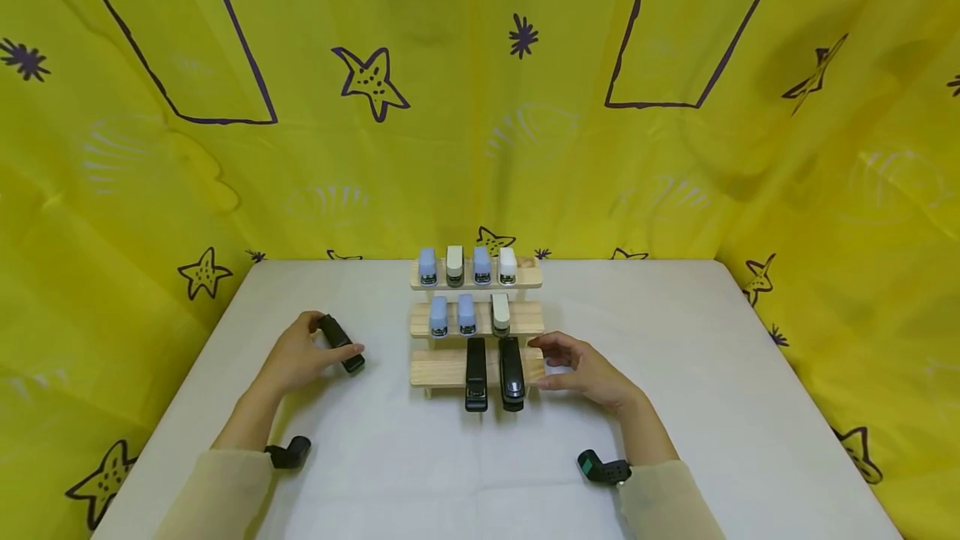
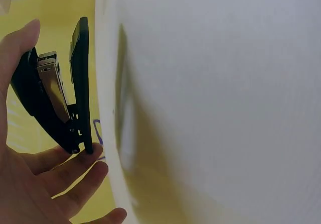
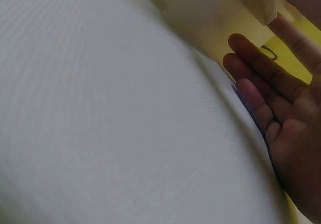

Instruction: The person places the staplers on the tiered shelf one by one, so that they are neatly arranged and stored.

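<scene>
On the left, my left hand (image 1: 300, 357) holds a black stapler (image 1: 341, 342) above the table between thumb and fingers. In the left wrist view the stapler (image 2: 83, 83) is tilted with its arm and base spread apart, its metal magazine showing. My right hand (image 1: 588, 373) is at the right end of a three-tier wooden stand (image 1: 438, 367), thumb at the front of the lowest shelf and fingers behind. The right wrist view shows the shelf's end (image 3: 261, 5) between thumb and index finger, the other fingers extended. Two black staplers (image 1: 476, 375) (image 1: 512, 373) lie on that shelf.
Small blue and cream staplers stand on the middle shelf (image 1: 480, 320) and top shelf (image 1: 531, 275). White cloth covers the table (image 1: 420, 473). A yellow patterned curtain (image 1: 450, 157) closes off the back and sides.
</scene>
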A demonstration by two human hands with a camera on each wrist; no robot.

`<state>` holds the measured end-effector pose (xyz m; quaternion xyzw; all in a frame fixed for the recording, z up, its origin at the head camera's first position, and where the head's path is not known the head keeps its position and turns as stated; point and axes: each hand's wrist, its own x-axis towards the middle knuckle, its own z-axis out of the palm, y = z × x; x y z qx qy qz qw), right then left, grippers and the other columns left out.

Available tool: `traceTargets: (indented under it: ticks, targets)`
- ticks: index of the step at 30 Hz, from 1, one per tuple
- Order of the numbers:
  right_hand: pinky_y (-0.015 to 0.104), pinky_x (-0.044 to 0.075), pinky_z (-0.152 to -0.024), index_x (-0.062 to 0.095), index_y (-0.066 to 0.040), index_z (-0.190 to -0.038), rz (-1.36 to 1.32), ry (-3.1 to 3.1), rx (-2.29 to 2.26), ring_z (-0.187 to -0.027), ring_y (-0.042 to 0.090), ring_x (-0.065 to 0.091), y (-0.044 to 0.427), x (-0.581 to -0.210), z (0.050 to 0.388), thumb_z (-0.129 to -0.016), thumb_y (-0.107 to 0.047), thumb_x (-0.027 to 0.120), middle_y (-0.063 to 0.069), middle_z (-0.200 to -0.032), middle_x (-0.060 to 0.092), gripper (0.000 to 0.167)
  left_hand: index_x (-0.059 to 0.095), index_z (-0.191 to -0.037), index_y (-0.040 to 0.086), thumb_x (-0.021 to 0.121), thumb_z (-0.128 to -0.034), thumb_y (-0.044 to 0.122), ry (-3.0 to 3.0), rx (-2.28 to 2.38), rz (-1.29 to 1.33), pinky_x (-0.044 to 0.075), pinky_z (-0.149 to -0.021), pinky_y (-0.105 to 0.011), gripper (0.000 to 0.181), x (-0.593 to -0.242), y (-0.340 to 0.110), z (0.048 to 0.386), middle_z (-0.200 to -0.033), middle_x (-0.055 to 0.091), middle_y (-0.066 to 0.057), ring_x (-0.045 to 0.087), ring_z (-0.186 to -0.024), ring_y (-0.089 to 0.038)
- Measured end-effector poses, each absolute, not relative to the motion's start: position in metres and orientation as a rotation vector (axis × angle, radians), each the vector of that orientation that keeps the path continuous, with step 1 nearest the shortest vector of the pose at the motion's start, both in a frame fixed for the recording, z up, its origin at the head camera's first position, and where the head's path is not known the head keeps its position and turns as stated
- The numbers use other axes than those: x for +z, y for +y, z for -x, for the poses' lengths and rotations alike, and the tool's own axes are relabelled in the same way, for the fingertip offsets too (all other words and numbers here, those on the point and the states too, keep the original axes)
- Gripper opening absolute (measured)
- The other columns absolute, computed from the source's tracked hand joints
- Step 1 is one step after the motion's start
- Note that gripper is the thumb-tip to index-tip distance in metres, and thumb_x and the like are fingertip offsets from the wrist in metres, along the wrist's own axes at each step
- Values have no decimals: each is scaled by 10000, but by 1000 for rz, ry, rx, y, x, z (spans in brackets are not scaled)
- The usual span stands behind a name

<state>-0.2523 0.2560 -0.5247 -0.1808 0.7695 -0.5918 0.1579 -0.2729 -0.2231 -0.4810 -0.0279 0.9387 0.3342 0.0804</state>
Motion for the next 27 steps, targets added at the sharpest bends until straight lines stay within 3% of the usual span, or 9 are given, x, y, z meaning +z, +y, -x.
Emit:
traceTargets:
  ticks: [6, 14, 27]
  targets:
    - [340, 472, -1010, 607, -98, -1373, 495, 2198, -1688, -1172, 275, 568, 255, -523, 252, -814, -141, 885, 149, -1445, 581, 626, 340, -1532, -53, 817, -747, 701, 2850, 1014, 48, 357, -1150, -638, 1189, -475, -216, 267, -1555, 424, -326, 421, -1423, -516]
    - [292, 478, -995, 611, -93, -1367, 478, 2211, -1679, -1158, 253, 576, 255, -522, 252, -805, -131, 886, 132, -1428, 594, 627, 350, -1535, -29, 809, -745, 716, 2861, 1012, 38, 371, -1140, -638, 1179, -471, -213, 261, -1565, 429, -300, 431, -1423, -501]
    - [365, 475, -1022, 602, -44, -1365, 518, 2215, -1685, -1162, 269, 585, 256, -523, 253, -818, -133, 877, 212, -1433, 580, 619, 391, -1531, 4, 821, -765, 672, 2898, 1042, -51, 403, -1101, -638, 1104, -460, -203, 250, -1515, 488, -287, 471, -1388, -480]
